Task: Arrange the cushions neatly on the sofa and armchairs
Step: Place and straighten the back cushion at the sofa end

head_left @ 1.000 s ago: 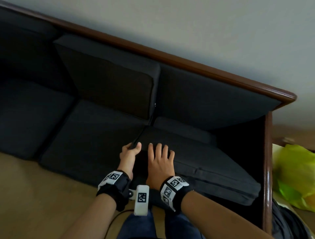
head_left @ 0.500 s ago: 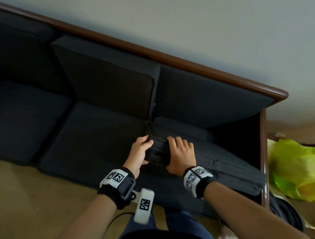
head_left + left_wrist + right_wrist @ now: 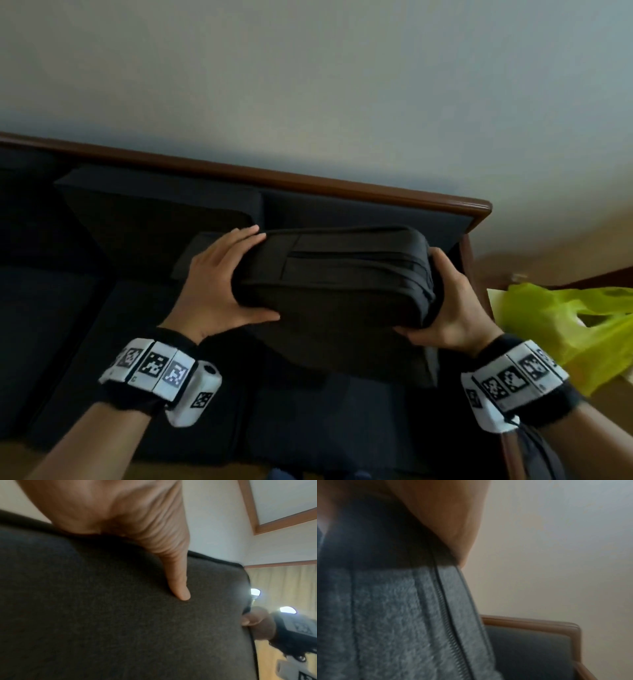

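Gripping a dark grey cushion [image 3: 329, 284] by its two ends, both hands hold it up off the sofa [image 3: 102, 325] in the head view: the left hand [image 3: 219, 287] wraps the near-left end, fingers curled over the top and thumb underneath, while the right hand [image 3: 445, 308] cups the opposite end, thumb along the lower edge. A zip runs along the cushion's side between the hands. Beyond the right hand lies a yellow-green plastic bag [image 3: 561, 325]

From the left wrist, the left hand [image 3: 120, 507] clamps the cushion [image 3: 102, 615], thumb pressed flat into the fabric; the right hand [image 3: 255, 620] shows at the far edge

From the right wrist, blurred, the right hand [image 3: 428, 513] closes over the cushion [image 3: 385, 615] beside its zip, with the sofa's wooden rail [image 3: 539, 623] beyond
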